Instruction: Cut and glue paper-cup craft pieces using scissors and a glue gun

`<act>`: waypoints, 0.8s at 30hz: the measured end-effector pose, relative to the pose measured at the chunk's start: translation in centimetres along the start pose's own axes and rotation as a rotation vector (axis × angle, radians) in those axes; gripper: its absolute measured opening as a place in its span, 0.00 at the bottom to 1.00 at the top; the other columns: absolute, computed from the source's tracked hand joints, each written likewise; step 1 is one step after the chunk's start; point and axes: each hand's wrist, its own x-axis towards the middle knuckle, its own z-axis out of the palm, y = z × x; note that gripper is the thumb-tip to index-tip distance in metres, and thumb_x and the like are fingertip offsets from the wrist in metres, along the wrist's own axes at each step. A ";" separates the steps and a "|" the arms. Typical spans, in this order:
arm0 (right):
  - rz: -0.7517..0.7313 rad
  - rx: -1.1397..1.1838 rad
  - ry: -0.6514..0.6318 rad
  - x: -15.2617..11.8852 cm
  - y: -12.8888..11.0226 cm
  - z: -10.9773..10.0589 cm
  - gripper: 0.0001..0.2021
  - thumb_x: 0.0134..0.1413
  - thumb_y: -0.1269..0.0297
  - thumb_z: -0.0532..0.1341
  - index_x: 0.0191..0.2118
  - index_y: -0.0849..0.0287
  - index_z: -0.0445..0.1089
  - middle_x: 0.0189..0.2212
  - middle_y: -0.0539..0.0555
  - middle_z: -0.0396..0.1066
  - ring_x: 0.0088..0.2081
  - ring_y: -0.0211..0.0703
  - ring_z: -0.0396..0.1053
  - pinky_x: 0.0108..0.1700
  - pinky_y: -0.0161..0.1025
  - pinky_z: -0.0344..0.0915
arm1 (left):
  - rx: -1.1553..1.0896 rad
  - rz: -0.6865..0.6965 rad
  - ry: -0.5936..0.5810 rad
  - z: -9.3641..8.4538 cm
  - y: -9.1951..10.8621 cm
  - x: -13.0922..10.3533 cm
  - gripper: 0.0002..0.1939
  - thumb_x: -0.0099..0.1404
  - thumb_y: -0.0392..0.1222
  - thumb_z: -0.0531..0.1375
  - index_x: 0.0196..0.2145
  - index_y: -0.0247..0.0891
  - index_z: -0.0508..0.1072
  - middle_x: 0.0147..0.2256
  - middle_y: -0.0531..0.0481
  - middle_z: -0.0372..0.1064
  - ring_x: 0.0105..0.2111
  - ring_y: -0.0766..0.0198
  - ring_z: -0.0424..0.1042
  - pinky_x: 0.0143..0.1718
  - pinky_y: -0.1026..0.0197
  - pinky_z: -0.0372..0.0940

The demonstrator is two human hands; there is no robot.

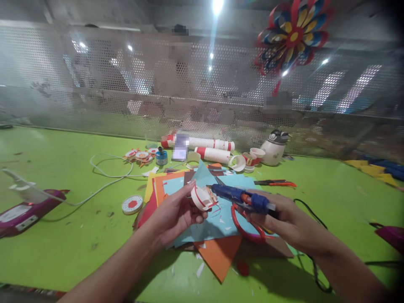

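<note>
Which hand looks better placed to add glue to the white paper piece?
Probably the right hand: it grips the blue glue gun, aimed toward the white paper piece, which the left hand holds.

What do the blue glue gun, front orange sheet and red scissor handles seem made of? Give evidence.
Blue glue gun: probably plastic, slightly glossy; highlights on its body.
Front orange sheet: likely matte paper or card; thin, sharp-cornered.
Red scissor handles: seemingly shiny plastic; smooth, rounded loops.

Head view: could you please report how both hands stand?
Left hand: holding white piece. Right hand: gripping blue glue gun, pointed toward the piece. Red-handled scissors close by.
</note>
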 end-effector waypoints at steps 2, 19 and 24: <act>0.016 0.031 -0.002 -0.2 0.3 0.0 0.10 0.62 0.56 0.56 0.38 0.55 0.70 0.35 0.53 0.72 0.33 0.42 0.68 0.35 0.36 0.66 | -0.003 0.002 0.004 0.0 0.0 0.0 0.14 0.67 0.46 0.56 0.35 0.31 0.73 0.28 0.44 0.73 0.22 0.65 0.71 0.24 0.64 0.67; 0.428 -0.567 0.299 1.1 9.1 -5.1 0.17 0.55 0.63 0.62 0.48 0.64 0.71 0.45 0.60 0.74 0.44 0.50 0.72 0.47 0.45 0.67 | 0.092 0.020 0.163 -1.9 0.2 1.2 0.12 0.66 0.44 0.57 0.35 0.31 0.72 0.28 0.43 0.73 0.25 0.62 0.73 0.28 0.61 0.70; 0.574 -0.702 0.159 0.9 12.5 -5.0 0.13 0.61 0.60 0.60 0.48 0.61 0.69 0.46 0.55 0.71 0.43 0.45 0.71 0.45 0.48 0.70 | 0.104 0.004 0.204 -2.5 0.5 1.7 0.12 0.66 0.45 0.55 0.33 0.32 0.72 0.28 0.42 0.73 0.25 0.57 0.73 0.32 0.52 0.71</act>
